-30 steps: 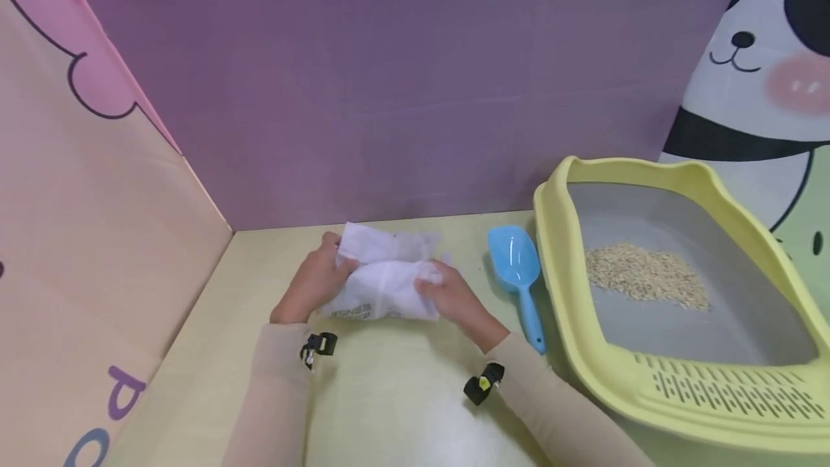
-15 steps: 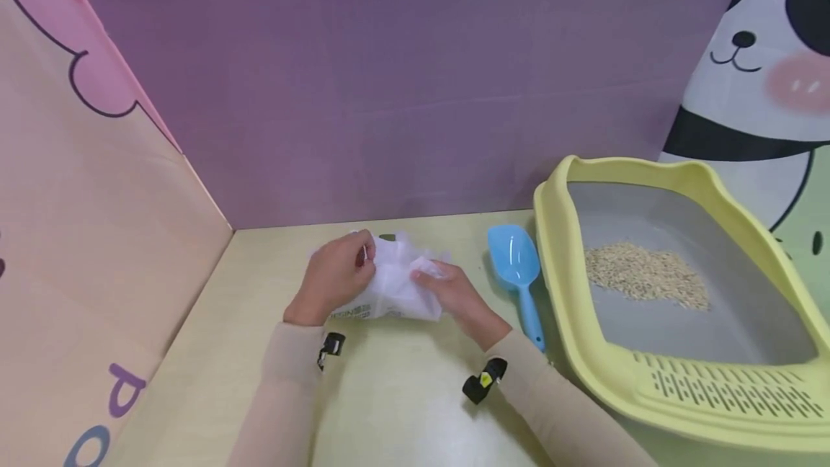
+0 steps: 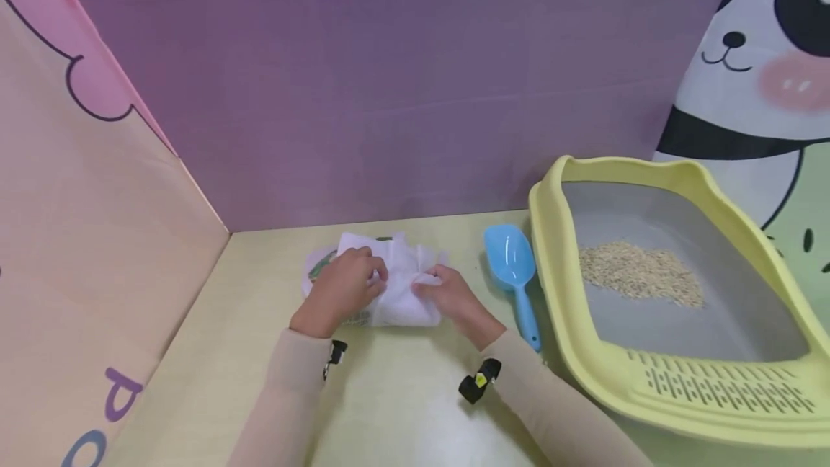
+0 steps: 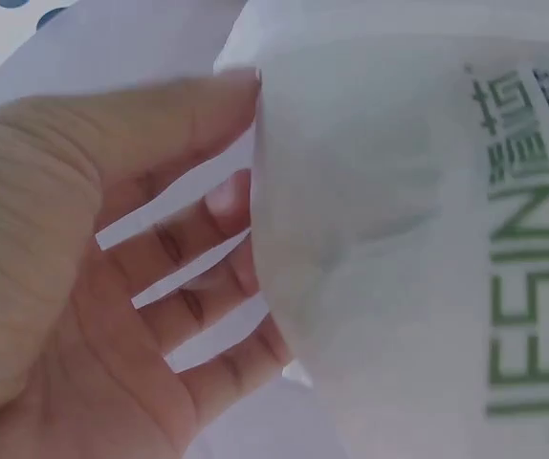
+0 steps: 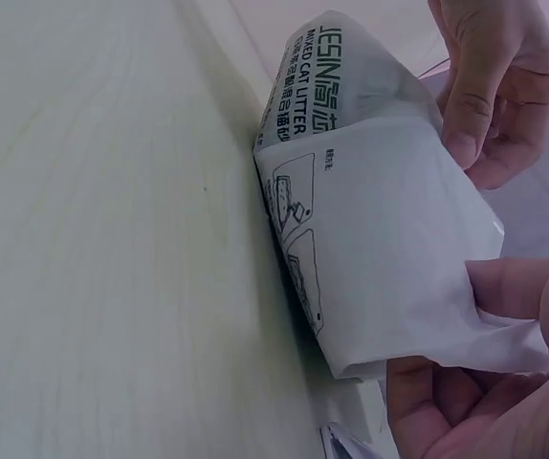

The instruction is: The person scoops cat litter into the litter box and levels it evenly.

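Observation:
A white bag of cat litter [image 3: 405,301], printed "JESIN MIXED CAT LITTER", lies on the table between both hands, its upper part folded over. My left hand [image 3: 348,283] is over the bag's left side with bent fingers. In the left wrist view, its thumb and fingertips meet the edge of the bag [image 4: 380,191], the fingertips partly hidden behind it. My right hand [image 3: 454,298] pinches the folded right end between thumb and fingers; in the right wrist view a flap of the bag [image 5: 389,258] runs between thumb and fingers of the right hand [image 5: 504,382].
A blue scoop [image 3: 511,258] lies to the right of the bag. Beside it stands a yellow litter box [image 3: 564,294] with a grey floor and a patch of litter pellets [image 3: 638,272]. A purple wall [image 3: 363,92] rises behind the table [image 3: 382,395].
My left hand has moved from the bag's left edge to over its top and slightly right. A printed part of the bag now shows at the left. My right hand keeps its pinch.

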A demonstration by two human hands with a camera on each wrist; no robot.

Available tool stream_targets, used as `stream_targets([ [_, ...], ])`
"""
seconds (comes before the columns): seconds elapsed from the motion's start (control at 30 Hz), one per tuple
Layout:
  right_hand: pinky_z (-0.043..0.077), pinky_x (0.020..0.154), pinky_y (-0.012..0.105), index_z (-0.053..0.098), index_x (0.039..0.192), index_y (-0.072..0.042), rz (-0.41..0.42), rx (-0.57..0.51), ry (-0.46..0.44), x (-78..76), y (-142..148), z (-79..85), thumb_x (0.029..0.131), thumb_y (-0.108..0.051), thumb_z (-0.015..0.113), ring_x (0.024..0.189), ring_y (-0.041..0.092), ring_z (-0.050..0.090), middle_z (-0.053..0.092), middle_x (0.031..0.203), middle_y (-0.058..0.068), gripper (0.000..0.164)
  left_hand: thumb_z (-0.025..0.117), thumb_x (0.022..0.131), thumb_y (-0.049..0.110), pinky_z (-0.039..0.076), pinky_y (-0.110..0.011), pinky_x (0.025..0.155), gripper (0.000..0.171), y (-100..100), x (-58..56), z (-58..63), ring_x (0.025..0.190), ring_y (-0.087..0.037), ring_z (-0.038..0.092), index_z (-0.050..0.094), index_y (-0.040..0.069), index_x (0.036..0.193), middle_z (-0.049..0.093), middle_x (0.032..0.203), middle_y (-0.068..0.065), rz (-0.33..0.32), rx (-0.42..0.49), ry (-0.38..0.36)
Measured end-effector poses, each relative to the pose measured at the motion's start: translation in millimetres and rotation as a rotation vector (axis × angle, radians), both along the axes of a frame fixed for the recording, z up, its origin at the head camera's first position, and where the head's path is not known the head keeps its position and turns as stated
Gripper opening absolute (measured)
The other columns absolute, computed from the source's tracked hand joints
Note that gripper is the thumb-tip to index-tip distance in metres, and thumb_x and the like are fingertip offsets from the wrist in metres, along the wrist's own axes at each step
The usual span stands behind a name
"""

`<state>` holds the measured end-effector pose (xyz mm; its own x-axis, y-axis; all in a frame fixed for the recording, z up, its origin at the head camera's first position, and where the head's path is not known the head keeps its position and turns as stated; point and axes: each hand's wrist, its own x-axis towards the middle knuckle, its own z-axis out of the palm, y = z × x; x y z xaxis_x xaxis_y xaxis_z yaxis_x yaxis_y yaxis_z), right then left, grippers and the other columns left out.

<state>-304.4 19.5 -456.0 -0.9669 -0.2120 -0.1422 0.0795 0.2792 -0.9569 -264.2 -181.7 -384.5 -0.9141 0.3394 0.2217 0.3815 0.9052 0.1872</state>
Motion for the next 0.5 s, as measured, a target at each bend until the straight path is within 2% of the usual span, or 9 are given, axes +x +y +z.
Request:
stream_targets([
  [0.17,0.051,0.093,0.037,0.064,0.114,0.001,-0.022,0.004,0.015,1.7,-2,1.7,0.093,-0.015,0.069,0.111,0.027,0.06,0.066,0.121,0.016,0.026,0.087,0.077,0.035,0.053,-0.041,0.078,0.036,0,5.3,-3.3,0.095,-0.023,0.06,0.076,0.017,0.106,0.066,0.103,-0.001,0.027,-0.064,-0.042],
  [0.3,0.052,0.09,0.037,0.062,0.112,0.002,-0.057,0.017,0.032,1.7,-1,5.0,0.093,-0.013,0.069,0.109,0.028,0.06,0.065,0.119,0.017,0.025,0.093,0.066,0.034,0.05,-0.048,0.085,0.061,3,4.1,-14.0,0.102,-0.028,0.055,0.066,0.018,0.117,0.062,0.113,-0.003,0.028,-0.163,-0.026],
  [0.4,0.052,0.086,0.035,0.059,0.114,0.002,-0.108,0.017,0.032,-0.1,0,5.4,0.094,-0.013,0.068,0.106,0.028,0.06,0.063,0.12,0.018,0.027,0.091,0.067,0.03,0.046,-0.052,0.089,0.069,8,-0.2,-25.2,0.106,-0.031,0.05,0.057,0.019,0.126,0.058,0.119,-0.007,0.04,-0.244,-0.004],
  [0.5,0.053,0.084,0.034,0.056,0.117,0.002,-0.157,0.004,0.03,-2.5,1,4.5,0.095,-0.013,0.066,0.106,0.028,0.06,0.061,0.123,0.019,0.029,0.089,0.071,0.031,0.045,-0.054,0.09,0.071,14,-3.9,-33.9,0.11,-0.033,0.05,0.054,0.019,0.132,0.058,0.124,-0.009,0.067,-0.295,0.034],
])
